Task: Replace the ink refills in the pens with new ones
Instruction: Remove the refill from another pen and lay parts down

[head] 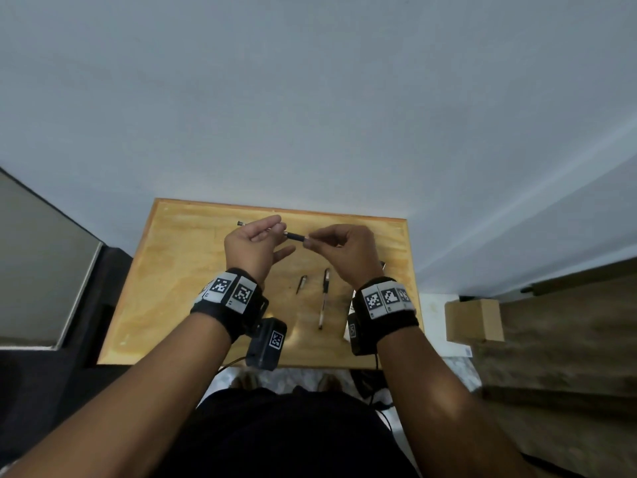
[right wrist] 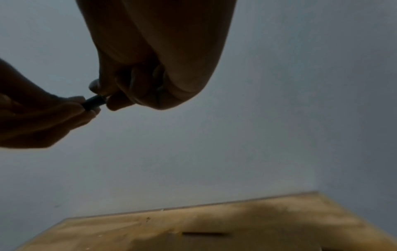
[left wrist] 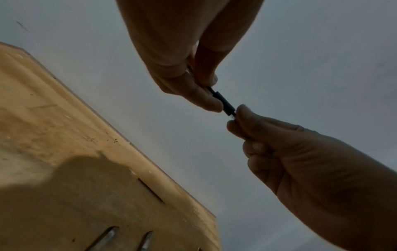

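I hold a black pen [head: 294, 235] level in the air above the wooden table [head: 179, 270]. My left hand [head: 267, 232] grips its barrel, and the pen's far end [head: 240, 223] sticks out past the fingers. My right hand [head: 312, 241] pinches the pen's other end between thumb and fingertips. In the left wrist view the left hand [left wrist: 211, 88] holds the dark pen [left wrist: 223, 101] and the right hand [left wrist: 236, 118] pinches its tip end. The right wrist view shows the same pinch by the right hand [right wrist: 103, 95] on the pen [right wrist: 93, 102]. What the right fingers cover is hidden.
On the table lie another pen [head: 323, 298] and a small dark pen part [head: 301, 283] below my hands. A pale flat item [head: 347, 327] lies partly hidden under my right wrist. A cardboard box [head: 474, 320] sits on the floor at the right. A wall stands behind the table.
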